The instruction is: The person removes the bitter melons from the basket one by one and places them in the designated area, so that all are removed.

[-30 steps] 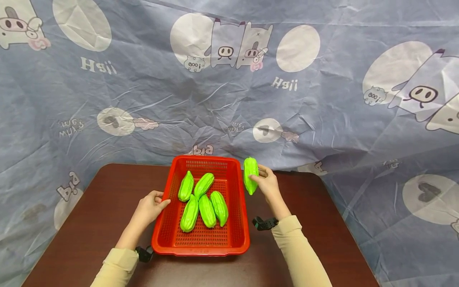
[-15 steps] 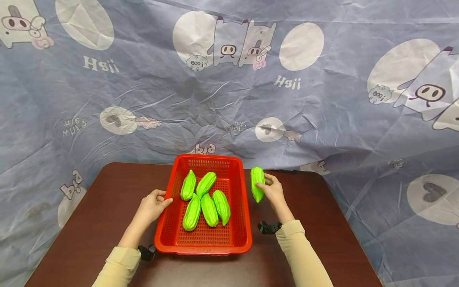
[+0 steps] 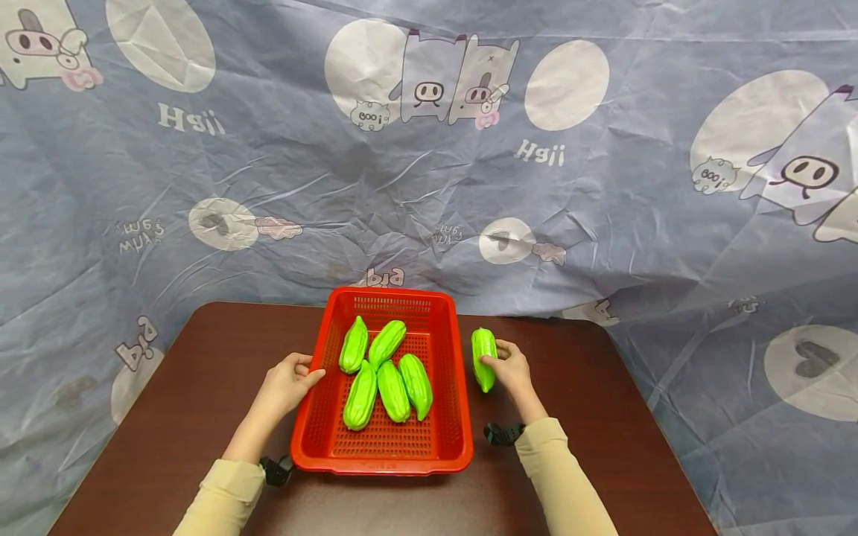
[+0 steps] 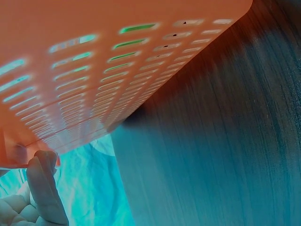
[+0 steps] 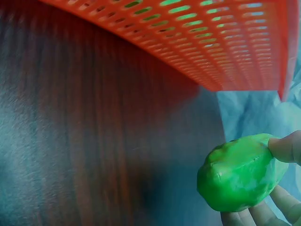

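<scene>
The red basket point(image 3: 382, 467) stands on the bench point(image 3: 201, 357), its far end at the far edge of the bench. The right hand point(image 3: 512, 368) pinches a green gourd point(image 3: 481, 348) between thumb and fingers. This gourd is outside the basket, just beside its right wall and toward the far right corner of the bench; its tapered end points to the near edge. Contact between gourd and bench cannot be determined. The left hand point(image 3: 284, 383) pinches the basket's left rim between thumb and fingers. Five green gourds point(image 3: 360, 396) lie inside on the perforated floor, grouped toward the left and middle. A printed blue-grey curtain point(image 3: 375, 201) hangs behind the far edge.
</scene>
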{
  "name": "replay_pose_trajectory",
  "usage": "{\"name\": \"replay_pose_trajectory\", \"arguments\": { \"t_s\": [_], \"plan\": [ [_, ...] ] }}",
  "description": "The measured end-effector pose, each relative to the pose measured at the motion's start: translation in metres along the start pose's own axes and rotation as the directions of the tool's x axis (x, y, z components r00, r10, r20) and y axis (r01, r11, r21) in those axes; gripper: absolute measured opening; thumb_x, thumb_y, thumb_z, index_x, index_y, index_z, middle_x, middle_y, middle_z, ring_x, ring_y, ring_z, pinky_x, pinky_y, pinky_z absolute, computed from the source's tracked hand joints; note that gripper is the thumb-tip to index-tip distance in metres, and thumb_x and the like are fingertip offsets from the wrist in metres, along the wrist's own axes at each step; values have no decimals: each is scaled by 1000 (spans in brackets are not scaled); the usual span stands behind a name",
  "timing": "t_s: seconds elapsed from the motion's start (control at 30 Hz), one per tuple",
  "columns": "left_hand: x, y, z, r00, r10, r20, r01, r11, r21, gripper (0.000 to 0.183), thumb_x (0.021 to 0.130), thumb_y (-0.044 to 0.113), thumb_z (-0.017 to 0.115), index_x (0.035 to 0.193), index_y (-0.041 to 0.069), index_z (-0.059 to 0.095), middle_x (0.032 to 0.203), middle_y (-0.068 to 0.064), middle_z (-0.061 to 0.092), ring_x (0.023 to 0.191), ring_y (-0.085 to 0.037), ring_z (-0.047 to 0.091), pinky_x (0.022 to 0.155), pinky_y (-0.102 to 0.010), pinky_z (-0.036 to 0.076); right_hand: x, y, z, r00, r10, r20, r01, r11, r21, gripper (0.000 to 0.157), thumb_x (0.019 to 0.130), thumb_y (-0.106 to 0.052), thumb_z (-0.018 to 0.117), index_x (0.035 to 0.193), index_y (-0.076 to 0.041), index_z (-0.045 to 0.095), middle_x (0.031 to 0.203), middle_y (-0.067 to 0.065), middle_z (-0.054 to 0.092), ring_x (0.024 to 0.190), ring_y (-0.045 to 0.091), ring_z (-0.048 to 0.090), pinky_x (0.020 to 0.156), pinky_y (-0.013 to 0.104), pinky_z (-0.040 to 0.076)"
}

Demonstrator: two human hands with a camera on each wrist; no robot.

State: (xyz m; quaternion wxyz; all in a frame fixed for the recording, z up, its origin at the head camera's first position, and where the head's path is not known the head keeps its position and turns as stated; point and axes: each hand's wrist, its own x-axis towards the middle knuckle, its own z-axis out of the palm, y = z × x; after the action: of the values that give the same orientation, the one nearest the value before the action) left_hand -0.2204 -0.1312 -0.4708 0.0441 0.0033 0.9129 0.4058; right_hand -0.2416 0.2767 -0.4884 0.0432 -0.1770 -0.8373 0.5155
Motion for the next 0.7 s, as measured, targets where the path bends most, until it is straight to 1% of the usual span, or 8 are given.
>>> {"name": "replay_pose_trajectory", "arguments": {
  "t_s": [0.17,0.27,0.5,0.7],
  "plan": [
    [-1,1,0,1000,-9,-2,9,1000,-5,46,94,23,68,126,-8,56,100,-20,64,86,-29,63,73,-41,55,1,8,2,1000,17,4,-17,1000,-6,59,86,-9,72,138,6,48,128,29,59,110,39,61,88,41,55],
    [-1,1,0,1000,0,-4,0,1000,-14,46,94,22,68,125,-9,56,98,-20,64,85,-28,63,72,-41,55,1,12,4,1000,31,6,-30,999,-10,58,86,-9,72,138,5,49,128,29,59,109,38,61,87,40,55],
    [-1,0,0,1000,10,-7,-10,1000,-25,46,94,22,68,125,-10,55,96,-20,63,83,-27,64,70,-40,56,1,22,5,999,40,8,-39,997,-59,60,85,-10,73,137,6,49,127,30,59,109,40,61,88,42,55],
    [0,-1,1,1000,11,-10,-12,1000,-28,46,94,22,68,125,-9,56,97,-20,64,84,-28,65,70,-39,56,0,26,5,999,52,12,-51,996,-78,62,85,-13,74,138,6,48,127,29,60,108,38,62,87,42,55]
  ]
}}
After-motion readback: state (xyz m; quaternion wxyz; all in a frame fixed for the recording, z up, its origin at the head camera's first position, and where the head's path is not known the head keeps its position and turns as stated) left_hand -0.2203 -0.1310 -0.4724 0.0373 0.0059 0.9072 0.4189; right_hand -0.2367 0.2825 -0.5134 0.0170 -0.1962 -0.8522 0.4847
